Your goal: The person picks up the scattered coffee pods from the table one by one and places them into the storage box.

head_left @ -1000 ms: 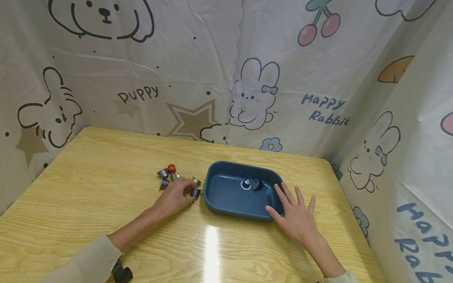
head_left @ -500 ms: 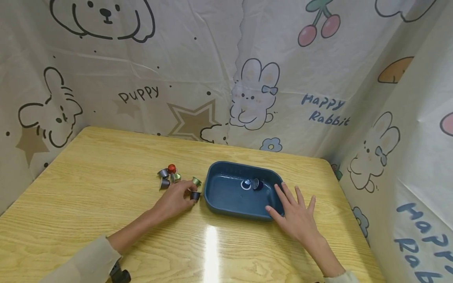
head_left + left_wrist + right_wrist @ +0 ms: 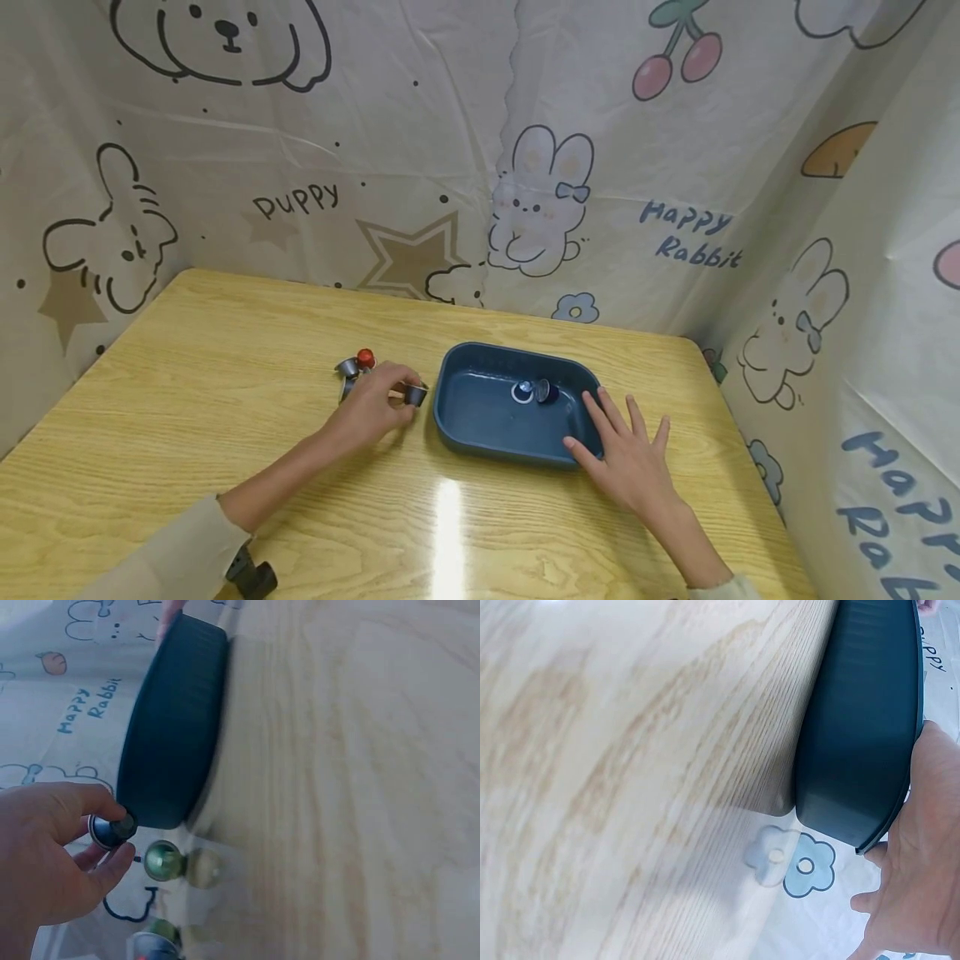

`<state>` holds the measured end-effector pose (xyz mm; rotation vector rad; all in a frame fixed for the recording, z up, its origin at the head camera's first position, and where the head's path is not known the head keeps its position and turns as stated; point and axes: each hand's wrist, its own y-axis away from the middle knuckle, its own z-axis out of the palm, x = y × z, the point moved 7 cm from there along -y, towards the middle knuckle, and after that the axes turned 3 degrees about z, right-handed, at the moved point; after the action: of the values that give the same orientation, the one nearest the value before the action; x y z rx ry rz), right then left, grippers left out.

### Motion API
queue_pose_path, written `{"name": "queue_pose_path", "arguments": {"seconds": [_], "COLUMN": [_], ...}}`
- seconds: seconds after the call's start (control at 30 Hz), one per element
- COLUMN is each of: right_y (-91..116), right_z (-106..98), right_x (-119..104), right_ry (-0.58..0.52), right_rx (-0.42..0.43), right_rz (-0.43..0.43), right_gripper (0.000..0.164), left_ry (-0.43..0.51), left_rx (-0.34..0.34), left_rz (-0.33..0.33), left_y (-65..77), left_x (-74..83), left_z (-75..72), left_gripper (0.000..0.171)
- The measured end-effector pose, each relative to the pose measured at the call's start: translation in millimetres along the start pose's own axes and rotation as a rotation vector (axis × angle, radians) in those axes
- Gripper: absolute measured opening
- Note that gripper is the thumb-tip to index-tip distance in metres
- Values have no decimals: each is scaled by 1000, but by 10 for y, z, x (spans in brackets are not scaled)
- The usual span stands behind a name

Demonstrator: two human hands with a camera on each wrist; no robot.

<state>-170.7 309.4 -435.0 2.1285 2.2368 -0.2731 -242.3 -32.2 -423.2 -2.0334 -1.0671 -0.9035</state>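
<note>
My left hand (image 3: 369, 407) pinches a dark grey coffee capsule (image 3: 415, 395) between thumb and fingers, just left of the dark blue basin (image 3: 487, 450). In the left wrist view the held capsule (image 3: 111, 831) is off the table, overlapping the basin's near corner. A green capsule (image 3: 163, 860) stands on the table below it. Fingers spread, my right hand (image 3: 636, 467) rests on the basin's right rim. Inside the basin lie a blue capsule (image 3: 524, 388) and a dark one (image 3: 547, 391).
Behind my left hand sit a red capsule (image 3: 365, 358) and a grey capsule (image 3: 347, 367), with others partly hidden. A patterned cloth (image 3: 405, 167) hangs behind the wooden table (image 3: 315, 533) and along its sides.
My left hand has raised the dark grey capsule from the table and moved slightly up and away from me. The right hand and basin stay in place.
</note>
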Motion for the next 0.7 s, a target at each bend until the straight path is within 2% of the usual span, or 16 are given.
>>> {"name": "queue_pose_path", "arguments": {"seconds": [0.33, 0.5, 0.7], "right_y": [-2, -2, -5], "right_z": [-3, 3, 2], "right_x": [-8, -5, 3], "right_ry": [-6, -7, -12], "right_rx": [0, -5, -5], "right_rz": [-2, 0, 1], "right_gripper": [81, 82, 82], "left_ry": [5, 11, -4], "left_rx": [56, 37, 21], "left_rz": [4, 5, 64], "left_y": [-182, -292, -427], "left_x": [226, 324, 443], "left_z": [-34, 33, 149], "left_gripper": [31, 31, 28]}}
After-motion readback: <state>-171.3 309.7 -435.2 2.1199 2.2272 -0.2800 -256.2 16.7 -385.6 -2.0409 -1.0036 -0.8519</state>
